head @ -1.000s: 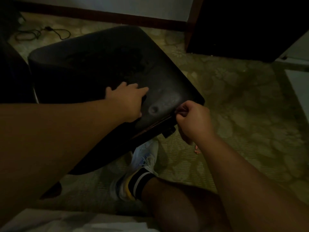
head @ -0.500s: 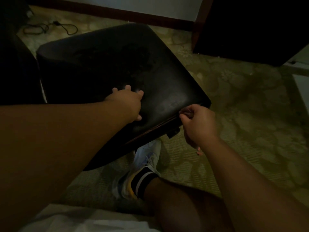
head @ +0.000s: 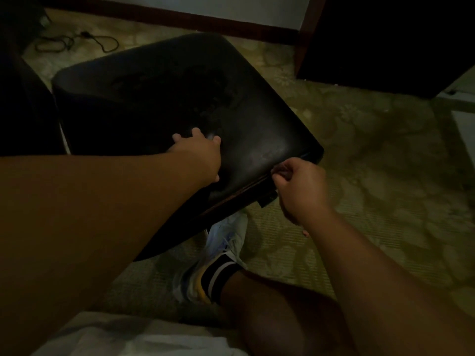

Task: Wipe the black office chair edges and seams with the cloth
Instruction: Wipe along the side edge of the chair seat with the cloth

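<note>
The black office chair seat [head: 257, 124] fills the upper middle of the view, its worn front edge and seam running down to the left. My left hand [head: 200, 155] presses on the seat with fingers spread. At the front-edge seam near the right corner, my right hand [head: 298, 188] is curled, thumb and forefinger pinched together. The cloth is mostly hidden inside that fist; only a small pinkish bit [head: 305, 233] shows below the hand. The room is dim.
Patterned carpet [head: 372, 155] covers the floor. My leg and white shoe [head: 226, 240] sit under the seat's front edge. A black cable [head: 77, 42] lies at the back left. Dark furniture [head: 385, 42] stands at the back right. White fabric [head: 128, 337] lies at the bottom.
My left hand slid back a little on the seat and its fingers spread. My right hand stays pinched at the front seam. The view shifted slightly.
</note>
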`<state>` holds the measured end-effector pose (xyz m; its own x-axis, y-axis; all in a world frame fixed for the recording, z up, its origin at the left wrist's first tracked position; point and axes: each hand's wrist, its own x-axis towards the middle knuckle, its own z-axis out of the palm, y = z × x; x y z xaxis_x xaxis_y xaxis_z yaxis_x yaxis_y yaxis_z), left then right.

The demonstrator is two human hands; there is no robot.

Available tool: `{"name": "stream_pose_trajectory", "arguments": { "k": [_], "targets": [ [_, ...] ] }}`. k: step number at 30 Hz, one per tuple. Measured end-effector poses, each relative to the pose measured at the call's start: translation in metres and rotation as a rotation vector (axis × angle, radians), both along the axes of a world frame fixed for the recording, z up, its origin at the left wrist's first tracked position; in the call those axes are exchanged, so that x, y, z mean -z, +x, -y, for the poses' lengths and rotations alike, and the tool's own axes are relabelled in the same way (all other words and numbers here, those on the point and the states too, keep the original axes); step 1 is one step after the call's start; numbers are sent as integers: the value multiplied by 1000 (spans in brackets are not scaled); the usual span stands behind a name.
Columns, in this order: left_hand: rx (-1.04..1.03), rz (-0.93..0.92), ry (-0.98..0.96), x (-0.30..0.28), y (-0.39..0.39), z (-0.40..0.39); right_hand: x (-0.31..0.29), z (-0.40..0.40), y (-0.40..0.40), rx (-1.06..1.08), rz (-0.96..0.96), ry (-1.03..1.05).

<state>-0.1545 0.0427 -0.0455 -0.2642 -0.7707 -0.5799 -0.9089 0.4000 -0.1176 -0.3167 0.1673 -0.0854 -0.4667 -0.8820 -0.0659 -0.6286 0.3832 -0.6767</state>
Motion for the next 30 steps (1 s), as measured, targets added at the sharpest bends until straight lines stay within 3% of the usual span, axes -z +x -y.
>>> {"name": "stream_pose_trajectory", "arguments": {
  "k": [22, 26, 30],
  "targets": [
    [-16, 9, 13, 1, -7, 1, -1, 2, 6, 12, -39, -20],
    [16, 15, 4, 1, -5, 1, -2, 4, 9, -63, -58, 20],
    [26, 6, 10, 1, -3, 2, -5, 4, 2, 18, -41, -2]
  ]
}}
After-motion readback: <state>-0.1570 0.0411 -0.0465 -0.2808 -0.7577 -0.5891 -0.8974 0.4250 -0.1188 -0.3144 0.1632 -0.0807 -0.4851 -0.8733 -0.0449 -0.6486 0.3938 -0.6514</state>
